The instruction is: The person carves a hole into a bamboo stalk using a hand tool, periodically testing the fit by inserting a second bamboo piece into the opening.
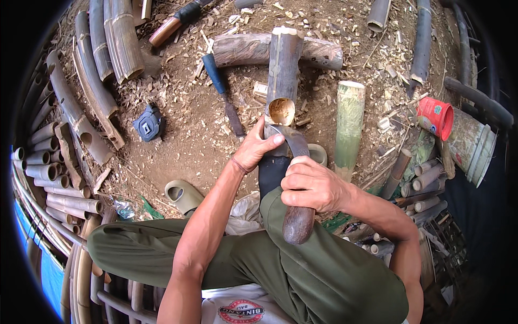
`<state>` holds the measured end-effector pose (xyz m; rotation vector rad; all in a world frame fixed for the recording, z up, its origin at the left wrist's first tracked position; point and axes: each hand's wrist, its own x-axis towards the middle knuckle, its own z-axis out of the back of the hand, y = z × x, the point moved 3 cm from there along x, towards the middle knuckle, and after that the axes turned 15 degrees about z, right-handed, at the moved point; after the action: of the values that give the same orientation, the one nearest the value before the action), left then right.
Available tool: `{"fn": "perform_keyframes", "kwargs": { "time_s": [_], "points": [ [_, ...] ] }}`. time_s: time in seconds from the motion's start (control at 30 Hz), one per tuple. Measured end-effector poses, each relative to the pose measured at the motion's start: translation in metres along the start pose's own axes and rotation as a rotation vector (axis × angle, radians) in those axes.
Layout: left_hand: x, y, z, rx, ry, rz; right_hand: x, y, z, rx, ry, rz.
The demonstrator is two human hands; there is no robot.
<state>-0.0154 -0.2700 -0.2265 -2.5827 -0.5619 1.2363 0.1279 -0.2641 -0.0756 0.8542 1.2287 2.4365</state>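
Observation:
A bamboo tube [284, 65] points away from me, its far part lying across a short log on the ground. A round opening with a pale inner wall [281, 111] is cut in its upper side. My left hand [256, 148] is closed on the tube just below this opening, thumb close to the blade. My right hand [314, 186] grips a knife by its dark wooden handle [298, 225], whose butt is over my right thigh. The curved knife blade [295, 141] has its tip at the opening's near edge; whether it touches is unclear. A black piece [272, 174] lies under the tube's near end.
Beyond the hands are the log [240, 50], a blue-handled chisel-like tool [216, 78] and a dark tape measure [149, 123]. A green bamboo piece [349, 121], red tub [435, 117] and pale bucket [470, 146] stand right. Bamboo tubes [75, 202] are stacked left; wood chips cover the soil.

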Motion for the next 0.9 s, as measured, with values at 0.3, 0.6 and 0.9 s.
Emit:
{"fn": "perform_keyframes", "kwargs": {
  "time_s": [0.3, 0.6, 0.9],
  "points": [
    [-0.005, -0.001, -0.011, -0.064, -0.124, 0.002, -0.011, -0.006, -0.02, -0.09, 0.031, 0.094],
    [0.001, 0.009, -0.008, -0.007, -0.233, -0.047, -0.022, -0.015, -0.025, -0.132, 0.069, 0.153],
    [0.002, 0.005, -0.002, 0.107, -0.239, -0.029, -0.007, -0.016, -0.022, -0.157, 0.012, 0.112]
  ]
}}
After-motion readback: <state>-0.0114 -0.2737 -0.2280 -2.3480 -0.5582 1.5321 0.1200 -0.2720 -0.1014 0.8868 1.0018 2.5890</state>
